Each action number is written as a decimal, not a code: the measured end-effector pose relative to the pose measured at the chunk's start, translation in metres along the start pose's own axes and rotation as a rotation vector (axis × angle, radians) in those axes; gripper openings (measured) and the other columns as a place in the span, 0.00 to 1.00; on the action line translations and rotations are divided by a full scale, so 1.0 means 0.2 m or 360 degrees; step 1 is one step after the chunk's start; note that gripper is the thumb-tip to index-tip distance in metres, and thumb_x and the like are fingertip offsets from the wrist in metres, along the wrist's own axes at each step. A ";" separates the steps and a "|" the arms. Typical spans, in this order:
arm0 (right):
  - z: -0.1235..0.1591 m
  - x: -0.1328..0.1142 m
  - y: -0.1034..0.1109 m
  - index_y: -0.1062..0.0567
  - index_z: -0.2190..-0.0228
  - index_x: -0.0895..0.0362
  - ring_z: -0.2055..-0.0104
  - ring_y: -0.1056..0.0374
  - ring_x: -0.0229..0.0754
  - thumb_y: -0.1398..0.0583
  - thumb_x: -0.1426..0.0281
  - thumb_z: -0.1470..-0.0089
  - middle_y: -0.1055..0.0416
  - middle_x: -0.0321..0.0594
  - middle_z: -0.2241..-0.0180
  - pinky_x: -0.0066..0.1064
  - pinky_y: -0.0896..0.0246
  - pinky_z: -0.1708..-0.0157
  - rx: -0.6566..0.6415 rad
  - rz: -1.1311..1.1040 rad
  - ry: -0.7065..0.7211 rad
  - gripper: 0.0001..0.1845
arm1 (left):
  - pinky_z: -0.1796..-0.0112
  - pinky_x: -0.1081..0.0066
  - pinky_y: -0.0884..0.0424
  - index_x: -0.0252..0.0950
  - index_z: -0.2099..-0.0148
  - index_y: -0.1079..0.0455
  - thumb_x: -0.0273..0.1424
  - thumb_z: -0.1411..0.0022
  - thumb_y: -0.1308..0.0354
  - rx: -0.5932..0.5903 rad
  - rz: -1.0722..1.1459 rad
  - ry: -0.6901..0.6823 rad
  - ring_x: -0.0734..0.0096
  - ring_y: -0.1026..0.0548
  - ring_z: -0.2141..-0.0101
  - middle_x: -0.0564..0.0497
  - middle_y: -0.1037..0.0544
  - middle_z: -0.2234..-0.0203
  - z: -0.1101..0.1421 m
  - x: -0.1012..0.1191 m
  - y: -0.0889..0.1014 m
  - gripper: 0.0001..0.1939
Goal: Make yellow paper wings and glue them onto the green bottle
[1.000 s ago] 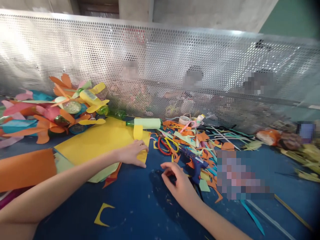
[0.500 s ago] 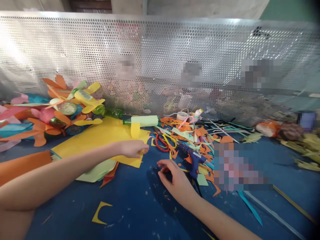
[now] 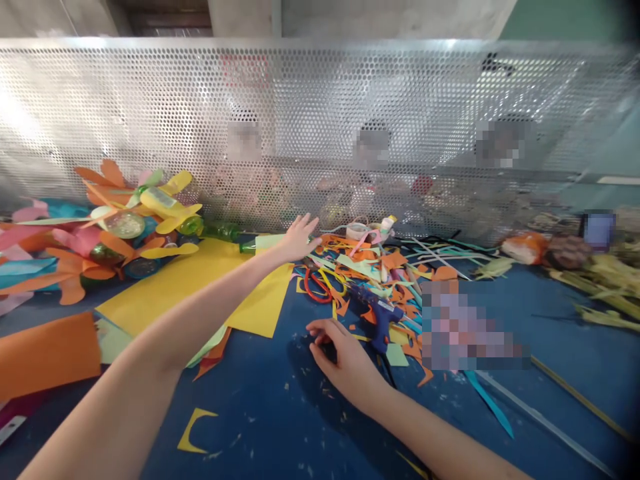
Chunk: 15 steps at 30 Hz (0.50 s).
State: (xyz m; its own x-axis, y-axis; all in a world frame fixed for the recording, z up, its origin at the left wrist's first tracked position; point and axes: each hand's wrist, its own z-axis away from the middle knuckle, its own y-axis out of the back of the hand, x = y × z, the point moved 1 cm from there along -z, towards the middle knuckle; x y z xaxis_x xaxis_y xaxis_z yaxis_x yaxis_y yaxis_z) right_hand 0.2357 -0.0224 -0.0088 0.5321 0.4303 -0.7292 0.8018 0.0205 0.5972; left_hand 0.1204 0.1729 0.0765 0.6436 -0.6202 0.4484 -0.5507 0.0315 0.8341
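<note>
My left hand (image 3: 300, 240) is stretched out with its fingers spread, at the far side of the table. It is over the right part of a green glass bottle (image 3: 247, 247) wrapped in pale green paper (image 3: 267, 243), which lies on its side; whether it touches the bottle I cannot tell. Beneath my left arm is a large yellow paper sheet (image 3: 265, 307). Nearer me, my right hand (image 3: 345, 357) hovers or rests by the table, fingers loosely curled, thumb apart, nothing visible in it. A blue glue gun (image 3: 383, 323) lies just right of it.
Scissors with red and yellow handles (image 3: 317, 285) lie beside heaped paper scraps (image 3: 370, 263). Paper flowers on bottles (image 3: 165, 203) fill the left. A perforated metal panel (image 3: 320, 100) borders the back, with people behind it. An orange sheet (image 3: 50, 353) lies near left.
My left hand has moved from the yellow sheet's right edge up and away to the wrapped bottle, its fingers opening. A small yellow paper piece is no longer visible on the bottle. My right hand barely moved.
</note>
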 end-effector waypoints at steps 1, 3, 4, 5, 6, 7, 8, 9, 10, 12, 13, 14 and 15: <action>0.00 0.00 0.00 0.34 0.60 0.53 0.65 0.35 0.37 0.48 0.78 0.50 0.35 0.38 0.65 0.30 0.36 0.63 0.0001 -0.0001 0.0001 0.15 | 0.45 0.61 0.57 0.34 0.40 0.47 0.36 0.43 0.49 0.0026 -0.0035 -0.0026 0.52 0.55 0.40 0.43 0.49 0.40 0.01 0.00 -0.01 0.29; 0.00 0.00 0.00 0.34 0.60 0.53 0.65 0.35 0.38 0.47 0.78 0.50 0.35 0.38 0.65 0.30 0.36 0.63 -0.0003 0.0010 0.0001 0.15 | 0.47 0.64 0.50 0.37 0.44 0.42 0.39 0.42 0.50 -0.0113 -0.0266 -0.0034 0.55 0.45 0.44 0.44 0.40 0.44 0.09 -0.01 -0.02 0.25; 0.00 0.01 0.00 0.34 0.60 0.53 0.65 0.35 0.38 0.47 0.78 0.50 0.35 0.38 0.65 0.30 0.37 0.63 -0.0005 0.0016 0.0003 0.15 | 0.50 0.64 0.45 0.37 0.49 0.36 0.41 0.43 0.49 -0.0178 -0.0304 0.0014 0.54 0.37 0.49 0.43 0.32 0.51 0.14 -0.02 -0.02 0.22; 0.00 0.01 0.00 0.34 0.60 0.53 0.65 0.35 0.38 0.47 0.78 0.50 0.35 0.38 0.65 0.31 0.36 0.63 -0.0007 0.0019 0.0008 0.15 | 0.54 0.63 0.41 0.35 0.57 0.31 0.43 0.46 0.47 -0.0229 -0.0334 0.0063 0.52 0.32 0.55 0.42 0.27 0.60 0.21 -0.04 -0.02 0.19; 0.00 0.01 0.00 0.34 0.60 0.53 0.65 0.35 0.38 0.47 0.78 0.50 0.35 0.39 0.64 0.31 0.36 0.63 -0.0008 0.0020 0.0015 0.15 | 0.57 0.62 0.39 0.34 0.63 0.30 0.45 0.49 0.44 -0.0272 -0.0367 0.0115 0.50 0.30 0.59 0.41 0.25 0.66 0.27 -0.05 -0.02 0.19; 0.00 0.01 0.00 0.34 0.60 0.53 0.65 0.35 0.39 0.47 0.78 0.50 0.35 0.39 0.64 0.32 0.36 0.63 -0.0009 0.0018 0.0025 0.15 | 0.60 0.61 0.38 0.34 0.67 0.30 0.46 0.54 0.41 -0.0317 -0.0401 0.0167 0.48 0.29 0.62 0.42 0.25 0.71 0.34 -0.07 -0.02 0.20; 0.00 0.01 0.00 0.34 0.60 0.53 0.65 0.35 0.39 0.47 0.78 0.49 0.35 0.39 0.64 0.32 0.36 0.62 -0.0008 0.0016 0.0034 0.15 | 0.62 0.61 0.37 0.34 0.69 0.30 0.47 0.58 0.38 -0.0362 -0.0427 0.0210 0.48 0.28 0.65 0.42 0.26 0.73 0.40 -0.08 -0.02 0.21; -0.01 0.00 0.00 0.34 0.60 0.53 0.65 0.35 0.39 0.48 0.78 0.49 0.35 0.39 0.64 0.32 0.36 0.62 -0.0012 0.0015 0.0041 0.14 | 0.64 0.61 0.36 0.34 0.71 0.31 0.48 0.60 0.38 -0.0390 -0.0448 0.0245 0.47 0.28 0.67 0.41 0.26 0.75 0.45 -0.10 -0.02 0.22; -0.01 0.00 0.00 0.34 0.60 0.53 0.65 0.35 0.39 0.48 0.78 0.49 0.35 0.39 0.64 0.32 0.36 0.62 -0.0018 0.0016 0.0047 0.14 | 0.66 0.61 0.36 0.33 0.72 0.32 0.48 0.59 0.39 -0.0404 -0.0462 0.0273 0.48 0.28 0.68 0.40 0.27 0.75 0.50 -0.11 -0.02 0.22; -0.01 -0.01 0.00 0.34 0.60 0.53 0.65 0.35 0.39 0.48 0.78 0.49 0.35 0.39 0.64 0.32 0.36 0.63 -0.0029 0.0016 0.0054 0.14 | 0.67 0.63 0.36 0.34 0.72 0.33 0.46 0.55 0.41 -0.0451 -0.0476 0.0284 0.50 0.28 0.69 0.41 0.27 0.75 0.54 -0.14 -0.01 0.19; -0.01 -0.01 0.01 0.34 0.60 0.53 0.65 0.35 0.39 0.48 0.78 0.49 0.35 0.39 0.64 0.31 0.36 0.62 -0.0033 0.0018 0.0055 0.14 | 0.68 0.63 0.36 0.34 0.74 0.33 0.44 0.55 0.41 -0.0474 -0.0478 0.0279 0.51 0.28 0.70 0.41 0.27 0.75 0.55 -0.14 0.00 0.17; -0.01 -0.01 0.01 0.34 0.60 0.53 0.65 0.35 0.38 0.48 0.78 0.48 0.35 0.39 0.64 0.31 0.37 0.62 -0.0037 0.0020 0.0054 0.14 | 0.69 0.64 0.36 0.34 0.75 0.34 0.43 0.54 0.41 -0.0498 -0.0476 0.0268 0.52 0.28 0.70 0.42 0.28 0.75 0.55 -0.15 0.01 0.15; -0.01 -0.01 0.01 0.34 0.60 0.53 0.65 0.35 0.38 0.48 0.78 0.48 0.35 0.39 0.65 0.31 0.37 0.62 -0.0039 0.0023 0.0052 0.14 | 0.69 0.64 0.36 0.34 0.76 0.35 0.41 0.53 0.42 -0.0522 -0.0471 0.0249 0.53 0.28 0.71 0.42 0.27 0.75 0.54 -0.15 0.03 0.14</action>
State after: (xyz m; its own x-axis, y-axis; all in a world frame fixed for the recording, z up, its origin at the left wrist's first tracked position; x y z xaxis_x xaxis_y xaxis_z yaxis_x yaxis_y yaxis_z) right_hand 0.2359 -0.0224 -0.0053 0.5342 0.4599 -0.7093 0.7869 0.0361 0.6160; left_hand 0.0410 0.1063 0.0327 0.8342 -0.5148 0.1977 -0.1502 0.1329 0.9797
